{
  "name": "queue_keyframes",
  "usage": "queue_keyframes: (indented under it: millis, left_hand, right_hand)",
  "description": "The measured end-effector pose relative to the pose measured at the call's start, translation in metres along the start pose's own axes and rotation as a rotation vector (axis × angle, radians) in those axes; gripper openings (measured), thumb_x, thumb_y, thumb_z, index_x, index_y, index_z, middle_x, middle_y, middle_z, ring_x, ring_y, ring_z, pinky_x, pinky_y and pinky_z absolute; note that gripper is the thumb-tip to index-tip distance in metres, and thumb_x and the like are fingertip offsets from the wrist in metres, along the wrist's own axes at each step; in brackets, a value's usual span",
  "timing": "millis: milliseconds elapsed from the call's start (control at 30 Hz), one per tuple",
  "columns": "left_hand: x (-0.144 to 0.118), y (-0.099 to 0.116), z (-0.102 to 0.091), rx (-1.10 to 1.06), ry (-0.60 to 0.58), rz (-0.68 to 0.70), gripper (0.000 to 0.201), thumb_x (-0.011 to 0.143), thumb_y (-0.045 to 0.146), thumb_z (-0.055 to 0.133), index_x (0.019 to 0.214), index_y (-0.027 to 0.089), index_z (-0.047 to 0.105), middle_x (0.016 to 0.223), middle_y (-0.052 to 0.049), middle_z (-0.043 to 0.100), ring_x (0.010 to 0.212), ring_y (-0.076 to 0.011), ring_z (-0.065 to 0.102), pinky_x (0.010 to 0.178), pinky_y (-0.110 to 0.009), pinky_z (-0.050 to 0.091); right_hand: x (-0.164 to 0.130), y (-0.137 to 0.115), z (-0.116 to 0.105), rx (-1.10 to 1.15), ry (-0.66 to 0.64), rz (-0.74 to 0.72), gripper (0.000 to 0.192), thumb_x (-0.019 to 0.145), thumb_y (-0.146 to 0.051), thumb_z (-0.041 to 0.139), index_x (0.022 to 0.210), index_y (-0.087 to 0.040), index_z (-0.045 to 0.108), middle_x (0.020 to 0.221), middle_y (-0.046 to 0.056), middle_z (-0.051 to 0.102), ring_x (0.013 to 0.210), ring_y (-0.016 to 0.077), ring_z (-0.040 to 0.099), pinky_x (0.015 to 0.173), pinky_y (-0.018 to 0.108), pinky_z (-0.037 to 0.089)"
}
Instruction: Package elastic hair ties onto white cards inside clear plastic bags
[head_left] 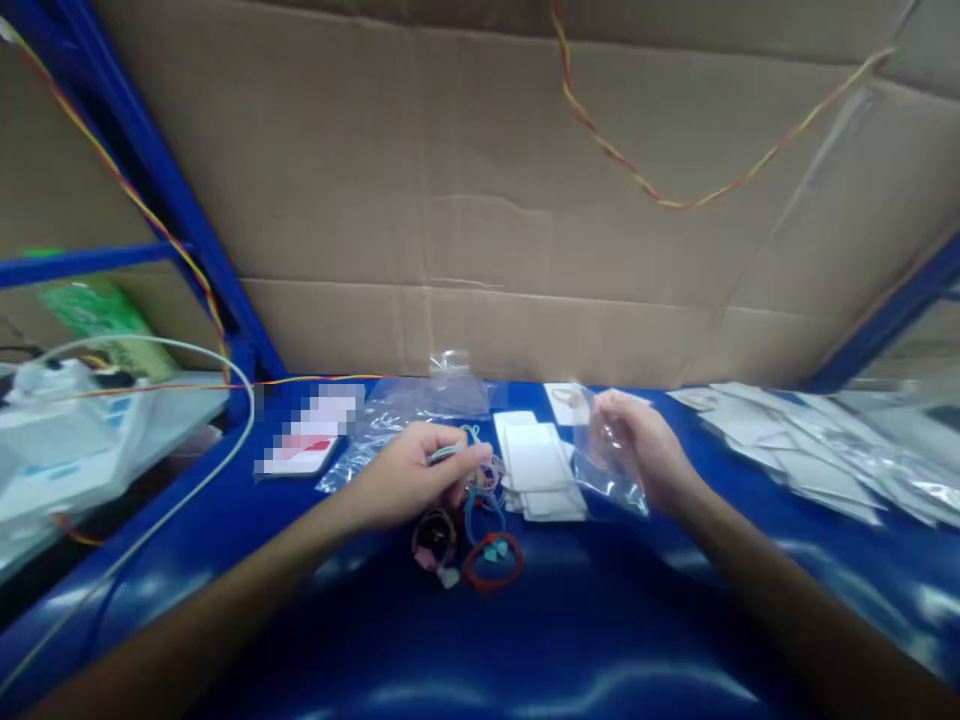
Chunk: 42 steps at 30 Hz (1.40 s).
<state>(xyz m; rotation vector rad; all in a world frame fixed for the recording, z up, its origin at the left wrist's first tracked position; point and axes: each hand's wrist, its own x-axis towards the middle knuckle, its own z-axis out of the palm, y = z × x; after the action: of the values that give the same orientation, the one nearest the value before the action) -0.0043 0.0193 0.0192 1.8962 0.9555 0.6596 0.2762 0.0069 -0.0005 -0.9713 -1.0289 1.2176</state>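
Note:
My left hand (421, 472) is closed, with thumb and fingertips pinching pale green cord at the top of a bunch of thin cord bracelets. Below it on the blue table lie a red cord bracelet (474, 578) with turquoise heart charms, a blue cord bracelet (469, 520) and dark ones with pink and white charms (424, 557). A clear plastic bag (616, 482) hangs from my right hand (643, 445), whose fingers are closed on its upper part. Between the hands sits a stack of white cards (534, 458). Behind it lies a card with a tan loop (564, 402).
Flat clear plastic bags (420, 398) lie behind my left hand. A phone-like object (304, 450), partly pixelated, is further left. Many white cards in bags (787, 440) are spread at right. Cardboard (480, 230) closes off the back; a white cable (244, 400) curves at left.

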Motion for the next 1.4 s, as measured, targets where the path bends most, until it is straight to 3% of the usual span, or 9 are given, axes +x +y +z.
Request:
queue_keyframes:
  millis: [133,333,533,667,833,933,1033,1267,1400]
  left_hand:
    - [-0.007,-0.002,0.010,0.428,0.009,0.276,0.033,0.091,0.041,0.067,0.064,0.022,0.070,0.064,-0.002,0.067,0.062,-0.0188,0.060,0.062,-0.029,0.040]
    - [-0.011,-0.002,0.008,0.598,0.058,0.455,0.037,0.094,0.036,0.058,0.062,0.020,0.068,0.081,-0.008,0.074,0.080,-0.0246,0.060,0.075,-0.037,0.043]
    - [-0.011,0.007,0.007,0.266,0.105,0.227,0.034,0.098,0.042,0.050,0.094,0.018,0.074,0.086,-0.004,0.074,0.079,-0.0209,0.063,0.073,-0.033,0.046]
    - [-0.007,0.006,0.014,0.131,0.064,0.074,0.031,0.091,0.043,0.062,0.080,0.017,0.072,0.068,-0.001,0.069,0.062,-0.0167,0.059,0.059,-0.027,0.044]
    - [0.007,-0.001,-0.007,0.398,0.406,0.108,0.035,0.098,0.047,0.054,0.092,0.018,0.074,0.065,0.000,0.068,0.058,-0.0164,0.060,0.055,-0.027,0.042]
    - [0.025,-0.007,-0.029,0.898,0.668,0.225,0.033,0.099,0.044,0.055,0.100,0.020,0.077,0.078,-0.005,0.074,0.073,-0.0220,0.065,0.066,-0.032,0.045]
    - [0.048,-0.013,-0.042,1.087,0.621,0.265,0.034,0.101,0.038,0.049,0.099,0.020,0.078,0.092,-0.011,0.075,0.094,-0.0305,0.064,0.080,-0.040,0.046]
    - [0.084,-0.034,-0.030,1.186,0.514,0.227,0.024,0.086,0.039,0.069,0.090,0.016,0.078,0.089,-0.014,0.072,0.088,-0.0321,0.066,0.072,-0.038,0.048]
    - [0.082,-0.028,-0.026,1.173,0.552,0.240,0.037,0.095,0.046,0.055,0.087,0.019,0.078,0.082,-0.010,0.069,0.081,-0.0275,0.063,0.071,-0.037,0.047]
  right_hand:
    - [-0.003,0.006,0.005,-0.031,-0.038,0.034,0.026,0.079,-0.039,0.075,0.067,-0.021,0.060,0.054,-0.007,0.039,0.045,0.0100,0.034,0.039,0.023,0.038]
    - [-0.008,0.007,0.007,-0.114,-0.073,0.026,0.023,0.080,-0.041,0.077,0.080,-0.018,0.073,0.055,-0.006,0.044,0.045,0.0088,0.040,0.038,0.021,0.037]
    - [-0.019,0.008,0.017,-0.271,-0.217,0.019,0.032,0.084,-0.046,0.077,0.092,-0.015,0.077,0.046,-0.005,0.053,0.039,0.0096,0.047,0.040,0.021,0.039]
    - [-0.022,0.007,0.022,-0.317,-0.256,-0.002,0.041,0.087,-0.050,0.072,0.109,-0.015,0.074,0.055,-0.002,0.063,0.040,0.0109,0.051,0.040,0.023,0.042]
    - [-0.007,0.002,0.006,-0.433,-0.078,-0.195,0.044,0.094,-0.054,0.059,0.116,-0.017,0.068,0.065,0.000,0.067,0.043,0.0125,0.052,0.039,0.024,0.040]
    - [0.003,-0.001,-0.013,-0.759,0.078,-0.416,0.038,0.099,-0.049,0.054,0.110,-0.016,0.070,0.068,0.002,0.067,0.052,0.0143,0.057,0.048,0.025,0.044]
    - [0.011,-0.001,-0.032,-1.085,0.154,-0.559,0.034,0.101,-0.043,0.051,0.107,-0.016,0.072,0.080,0.007,0.072,0.067,0.0197,0.063,0.064,0.032,0.050]
    - [0.033,0.016,-0.060,-1.368,-0.119,-0.571,0.030,0.097,-0.027,0.057,0.121,-0.020,0.073,0.126,0.013,0.073,0.118,0.0296,0.068,0.104,0.044,0.049]
    - [0.045,0.027,-0.067,-1.486,-0.213,-0.554,0.041,0.096,-0.027,0.061,0.136,-0.019,0.066,0.144,0.015,0.064,0.134,0.0329,0.058,0.114,0.050,0.041]
